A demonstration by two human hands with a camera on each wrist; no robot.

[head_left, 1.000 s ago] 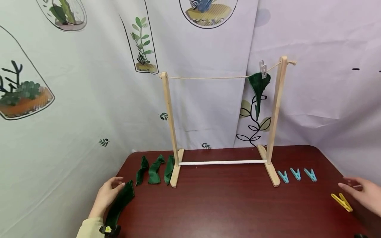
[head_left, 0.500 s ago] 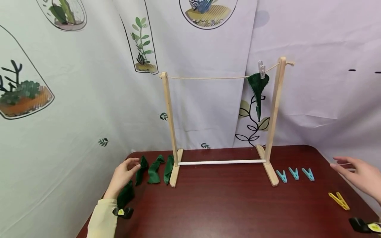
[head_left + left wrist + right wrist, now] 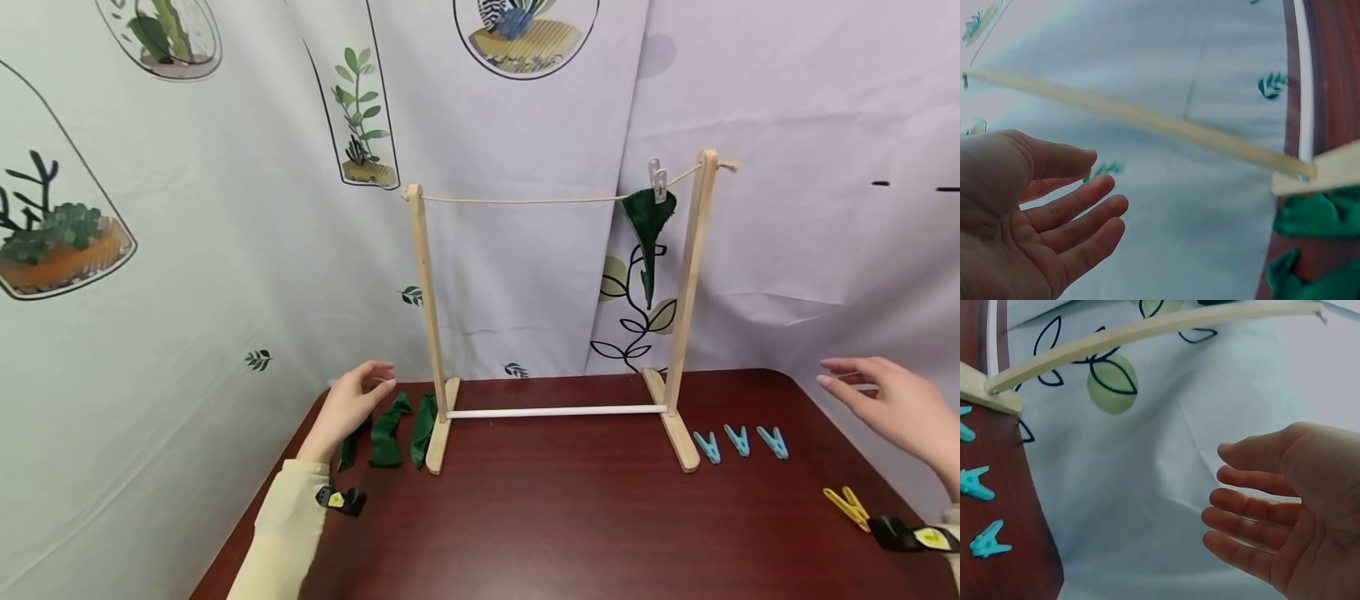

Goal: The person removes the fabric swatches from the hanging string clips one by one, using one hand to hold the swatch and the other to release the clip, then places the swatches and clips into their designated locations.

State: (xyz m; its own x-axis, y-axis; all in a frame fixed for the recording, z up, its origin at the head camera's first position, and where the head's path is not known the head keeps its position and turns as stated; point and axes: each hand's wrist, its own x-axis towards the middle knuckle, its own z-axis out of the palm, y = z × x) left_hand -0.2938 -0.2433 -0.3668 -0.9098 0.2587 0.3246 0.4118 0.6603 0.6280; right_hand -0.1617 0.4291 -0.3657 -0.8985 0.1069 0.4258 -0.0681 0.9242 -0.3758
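Observation:
My left hand [image 3: 351, 410] is in the air over the left back of the table, holding nothing, its fingers loosely bent. Below it lie strips of dark green cloth [image 3: 386, 433], the leftmost partly covered by the hand. At the far right my right hand [image 3: 888, 408] also hovers bare, fingers spread apart in the right wrist view. Several small clothespins are nearby: blue ones [image 3: 738, 440] in a row and a yellow one [image 3: 847, 507] closer to me. A clear clothespin [image 3: 659, 181] fixes another green cloth [image 3: 647, 221] to the cord.
Between the hands stands a wooden rack [image 3: 690, 275], with a cord [image 3: 525, 201] strung between its posts and a white rod [image 3: 555, 412] low across. It rests on a dark red table [image 3: 555, 517]. A printed curtain [image 3: 510, 267] hangs close behind.
Both hands have risen away from the table. The left moved forward and right, past the green cloths, its forearm now hiding the nearest one; the right moved up and slightly left.

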